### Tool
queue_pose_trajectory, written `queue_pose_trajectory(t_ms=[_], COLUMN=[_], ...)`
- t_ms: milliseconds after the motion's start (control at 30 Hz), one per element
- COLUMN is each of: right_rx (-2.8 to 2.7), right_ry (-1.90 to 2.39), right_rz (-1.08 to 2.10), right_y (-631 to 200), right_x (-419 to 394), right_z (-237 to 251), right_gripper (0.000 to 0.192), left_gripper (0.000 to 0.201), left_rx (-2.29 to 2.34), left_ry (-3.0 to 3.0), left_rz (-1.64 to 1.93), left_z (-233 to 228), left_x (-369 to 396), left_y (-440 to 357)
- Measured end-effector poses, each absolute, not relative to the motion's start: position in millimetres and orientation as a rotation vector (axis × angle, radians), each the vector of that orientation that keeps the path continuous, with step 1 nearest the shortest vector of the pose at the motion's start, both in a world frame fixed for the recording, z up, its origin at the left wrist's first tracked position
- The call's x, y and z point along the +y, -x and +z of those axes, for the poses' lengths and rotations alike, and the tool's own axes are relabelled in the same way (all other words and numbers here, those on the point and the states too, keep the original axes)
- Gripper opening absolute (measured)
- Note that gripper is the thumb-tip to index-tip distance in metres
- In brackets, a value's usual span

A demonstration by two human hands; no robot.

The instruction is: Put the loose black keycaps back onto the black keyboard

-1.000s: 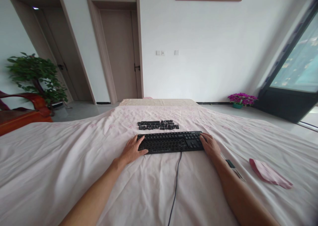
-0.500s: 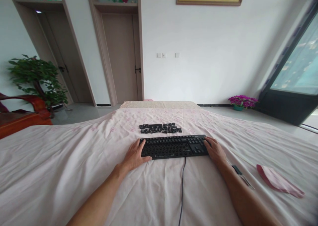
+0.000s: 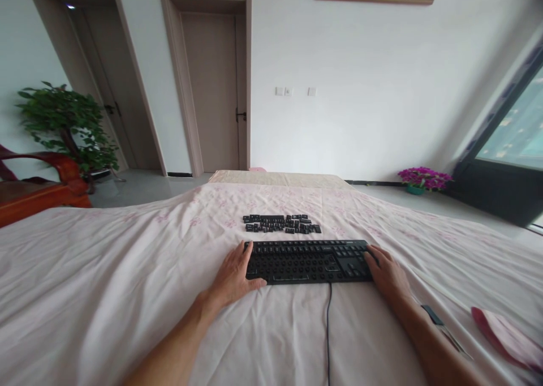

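A black computer keyboard (image 3: 297, 266) lies on the cloth with its cable running toward me. Many keycaps are off its main block; the top row and the number pad side still carry keys, partly under my fingers. My left hand (image 3: 238, 271) grips the left end, thumb at the near corner and fingers along the side. At the opposite end my right hand (image 3: 387, 270) holds the right edge, fingers bent over it. Just beyond the keyboard, several loose black keycaps (image 3: 280, 223) lie in uneven rows.
Beside my right forearm rests a thin tool with a dark handle (image 3: 432, 314). Farther right is a folded pink cloth (image 3: 507, 332). The wrinkled pale bedsheet-like cover (image 3: 127, 295) spreads underneath. A wooden armchair (image 3: 63, 176) and potted plant (image 3: 68, 128) stand at left.
The view has tipped and shifted, so everything sits a little differently. The gap between keyboard and loose keycaps looks slightly wider. Both hands keep their places at the keyboard's ends.
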State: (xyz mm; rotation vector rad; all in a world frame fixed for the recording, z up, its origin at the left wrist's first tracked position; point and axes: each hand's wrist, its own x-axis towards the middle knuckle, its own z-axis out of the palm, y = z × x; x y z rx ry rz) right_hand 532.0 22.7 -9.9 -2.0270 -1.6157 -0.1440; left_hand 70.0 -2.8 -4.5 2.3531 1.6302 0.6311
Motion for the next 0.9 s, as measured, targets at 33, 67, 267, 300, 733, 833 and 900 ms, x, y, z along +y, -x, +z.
queue_pose_trajectory(t_ms=[33,67,267,300,733,833,900], right_rx=[-1.595,-1.586,-1.977,-2.066,-2.551,-2.563,-2.572], right_ry=[2.057,2.07,1.696,1.596,1.349,1.385,1.384], right_rz=[-0.21,-0.281,-0.287,-0.239,-0.266,-0.299,-0.306], right_y=[-527,-520,-430,-407,-211,-205,-203], right_x=[20,18,26,31,123,129,130], right_z=[-5,0,49,57,61,55,52], right_gripper=[0.053,0.053,0.037,0.034,0.018,0.019,0.019], left_gripper=[0.103,0.103,0.092,0.088,0.055,0.052,0.049], left_rx=[1.626,1.622,1.528,1.488,1.729,1.768,1.791], left_ry=[-2.347,-2.339,-2.234,-2.18,-1.283,-1.288,-1.31], left_rz=[0.643,0.644,0.754,0.828,1.635,1.642,1.63], left_z=[-5,-5,-1,0,-19,-17,-14], left_x=[-3,-3,-5,-4,32,33,33], left_y=[-70,-69,-65,-63,-29,-30,-31])
